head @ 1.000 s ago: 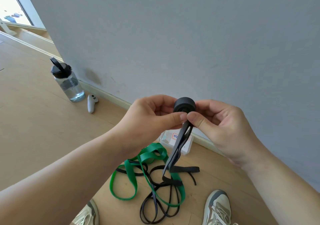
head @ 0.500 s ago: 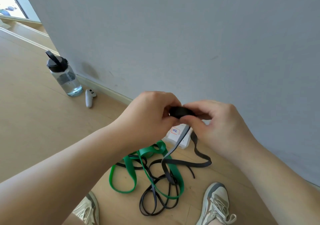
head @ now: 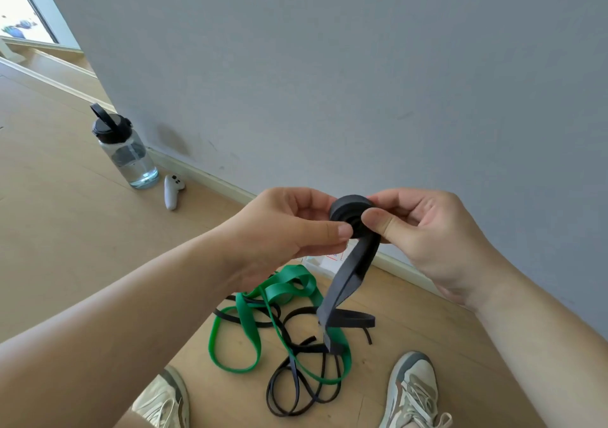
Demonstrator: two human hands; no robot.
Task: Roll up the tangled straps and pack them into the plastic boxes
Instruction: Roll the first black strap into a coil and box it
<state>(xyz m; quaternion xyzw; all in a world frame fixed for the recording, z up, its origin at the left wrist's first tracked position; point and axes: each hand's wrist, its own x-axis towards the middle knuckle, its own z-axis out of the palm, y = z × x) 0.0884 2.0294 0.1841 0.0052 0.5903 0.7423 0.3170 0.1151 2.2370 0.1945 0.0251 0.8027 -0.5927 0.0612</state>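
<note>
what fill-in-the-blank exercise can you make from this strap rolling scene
1. The left hand and the right hand pinch a rolled strap whose colour is ____.
2. The wide strap lying loose on the floor is ____.
3. The controller lying beside the water bottle is ____.

Missing words: black; green; white

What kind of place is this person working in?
Likely an ordinary indoor room, home or office I cannot tell: wood-look floor, plain grey wall with a baseboard, and a water bottle and white controller set down by the wall.
</note>
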